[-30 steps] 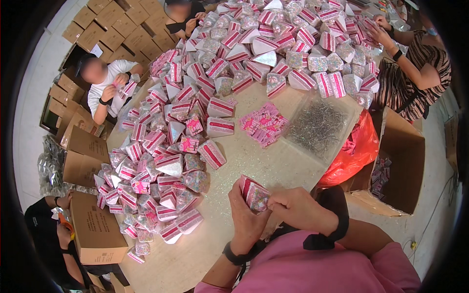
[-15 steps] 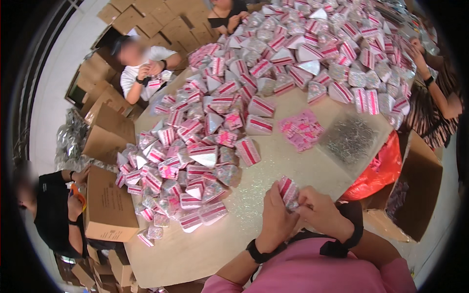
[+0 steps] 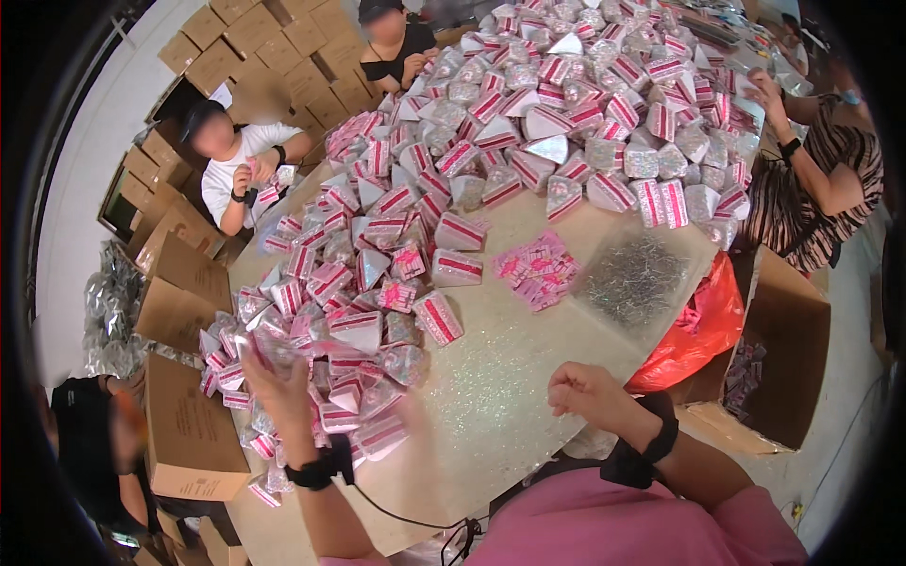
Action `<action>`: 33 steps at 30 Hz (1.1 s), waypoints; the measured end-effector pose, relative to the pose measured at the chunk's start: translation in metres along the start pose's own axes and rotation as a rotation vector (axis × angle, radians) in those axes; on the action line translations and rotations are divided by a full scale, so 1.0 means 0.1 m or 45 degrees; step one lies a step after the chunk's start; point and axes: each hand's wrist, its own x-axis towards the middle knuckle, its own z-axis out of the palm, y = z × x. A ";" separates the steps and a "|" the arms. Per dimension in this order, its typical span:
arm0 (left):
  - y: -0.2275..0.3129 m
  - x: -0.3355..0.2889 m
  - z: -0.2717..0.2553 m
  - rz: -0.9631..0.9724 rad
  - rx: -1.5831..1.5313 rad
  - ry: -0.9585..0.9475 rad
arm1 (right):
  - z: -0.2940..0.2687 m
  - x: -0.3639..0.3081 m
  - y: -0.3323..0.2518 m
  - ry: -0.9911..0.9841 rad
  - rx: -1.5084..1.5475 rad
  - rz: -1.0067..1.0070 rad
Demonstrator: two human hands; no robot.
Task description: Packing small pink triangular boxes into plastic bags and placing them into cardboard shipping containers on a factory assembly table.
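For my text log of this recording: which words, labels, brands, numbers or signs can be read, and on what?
None reads clearly enough to quote.
Loose pink cards: lettering too small.
Pink squares among the bagged wedges: print too small and blurred.
Brown carton, lower left: printed lines too small and blurred.

We see a pale table (image 3: 595, 335) with heaped wedge-shaped packets (image 3: 557, 118), pink, white and silvery, across its far side and along its left. On the bare stretch we find pink cards (image 3: 536, 271), a shallow clear tray (image 3: 695, 268) of thin metal pieces (image 3: 637, 278), and scattered glitter (image 3: 481, 363).
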 end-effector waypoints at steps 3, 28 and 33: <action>0.02 -0.06 -0.11 0.191 0.075 0.007 | -0.22 0.03 -0.18 0.165 -0.048 -0.040; 1.86 -0.55 2.60 0.473 -0.310 -0.967 | -1.72 0.61 -0.05 0.711 -1.199 -0.596; 1.74 -0.50 2.61 0.500 -0.377 -0.750 | -1.76 0.61 -0.26 0.713 -0.572 -0.413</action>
